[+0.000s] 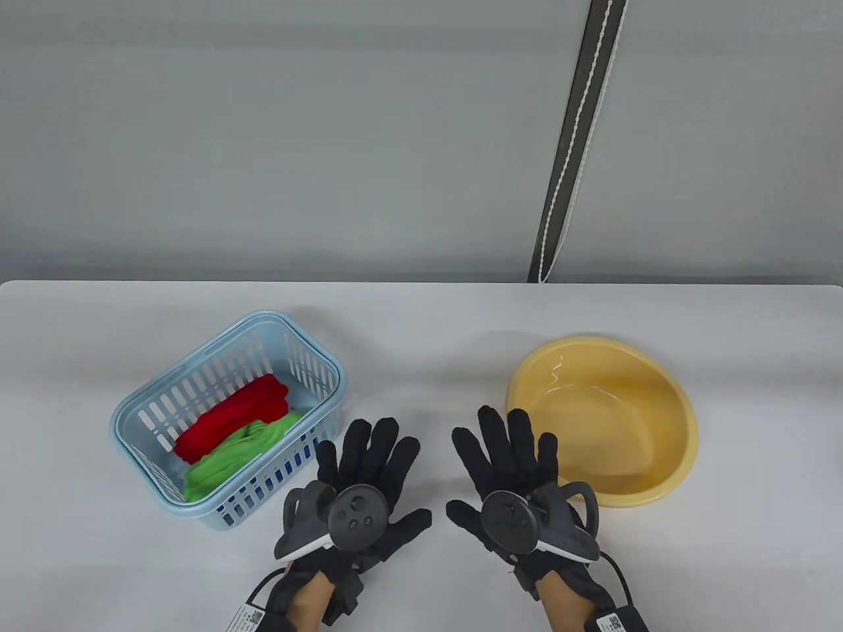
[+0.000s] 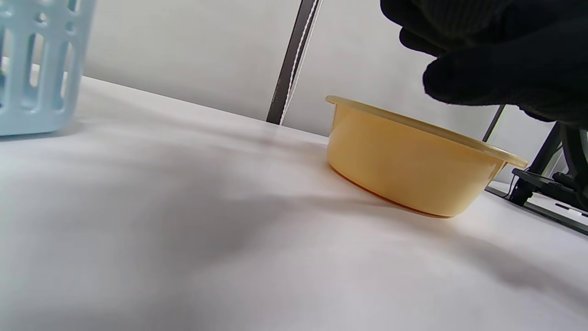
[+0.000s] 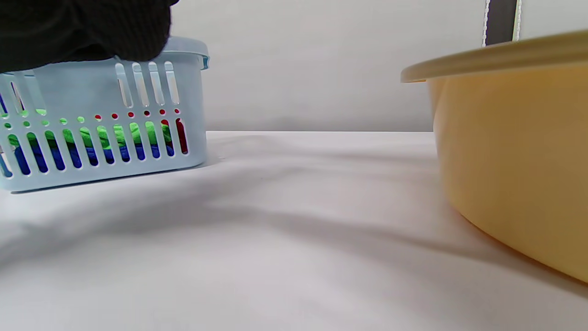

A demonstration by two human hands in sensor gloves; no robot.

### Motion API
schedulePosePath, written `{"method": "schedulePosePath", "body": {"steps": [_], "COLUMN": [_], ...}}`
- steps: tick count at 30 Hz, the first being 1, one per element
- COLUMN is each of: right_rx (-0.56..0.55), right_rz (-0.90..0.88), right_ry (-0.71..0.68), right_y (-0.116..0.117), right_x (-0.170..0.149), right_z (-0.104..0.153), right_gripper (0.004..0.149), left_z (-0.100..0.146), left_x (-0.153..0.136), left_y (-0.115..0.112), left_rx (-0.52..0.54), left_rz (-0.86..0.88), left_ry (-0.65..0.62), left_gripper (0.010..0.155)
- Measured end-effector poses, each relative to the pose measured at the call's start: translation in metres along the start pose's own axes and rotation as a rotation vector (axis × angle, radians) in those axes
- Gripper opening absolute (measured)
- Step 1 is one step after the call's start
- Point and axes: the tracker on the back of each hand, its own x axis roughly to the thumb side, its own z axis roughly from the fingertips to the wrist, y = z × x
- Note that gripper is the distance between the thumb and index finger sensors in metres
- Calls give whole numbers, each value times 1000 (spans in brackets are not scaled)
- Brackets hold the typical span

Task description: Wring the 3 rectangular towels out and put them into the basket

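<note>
A light blue slotted basket (image 1: pixel 138 411) stands at the left of the table. Inside it lie a red towel (image 1: pixel 234 415) and a green towel (image 1: pixel 230 457); through the basket's slots in the right wrist view a blue towel (image 3: pixel 96 156) shows beneath the green one. My left hand (image 1: pixel 369 461) lies flat on the table just right of the basket, fingers straight, holding nothing. My right hand (image 1: pixel 510 447) lies flat beside it, fingers spread, just left of the yellow basin (image 1: pixel 685 447). The basin holds a little water and no towel.
The white table (image 1: pixel 421 316) ends at a grey wall behind. A dark strip with white cord (image 1: pixel 570 164) runs down the wall behind the basin. Black stand legs (image 2: pixel 546 184) show beyond the table's right side in the left wrist view.
</note>
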Motion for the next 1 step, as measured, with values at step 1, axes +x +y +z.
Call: {"method": "schedulePosePath", "body": {"steps": [1], "right_rx": [2], "right_rz": [1], "right_ry": [-1], "right_y": [0], "right_x": [0], "right_z": [0], "right_gripper": [100], "left_z": [0], "left_x": [1], "left_y": [0], "left_rx": [-1], "left_rz": [-4], "left_ry": [-1], "left_gripper": [95]}}
